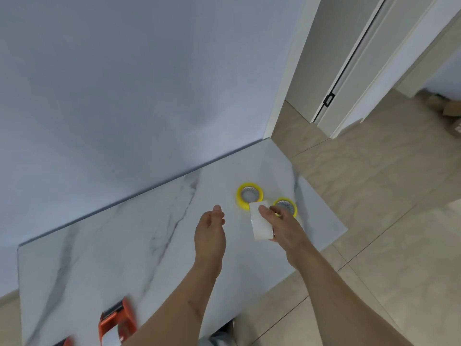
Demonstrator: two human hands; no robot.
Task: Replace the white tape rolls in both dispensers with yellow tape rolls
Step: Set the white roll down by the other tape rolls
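Two yellow tape rolls lie flat on the marble table (124, 245): one (249, 196) farther left, the other (287, 205) partly behind my right hand. My right hand (287, 228) grips a white tape roll (260, 222) on edge, just in front of the yellow rolls. My left hand (210, 231) hovers over the table to the left of the white roll, fingers loosely apart and holding nothing. An orange tape dispenser (117, 322) sits at the near table edge, blurred. The corner of a second orange dispenser (66, 342) peeks in at the bottom.
A pale blue wall (124, 83) runs along the table's far edge. The table's right edge drops to a tiled floor (386, 196). A white door frame (349, 83) stands beyond, with cardboard pieces (446, 108) on the floor at far right.
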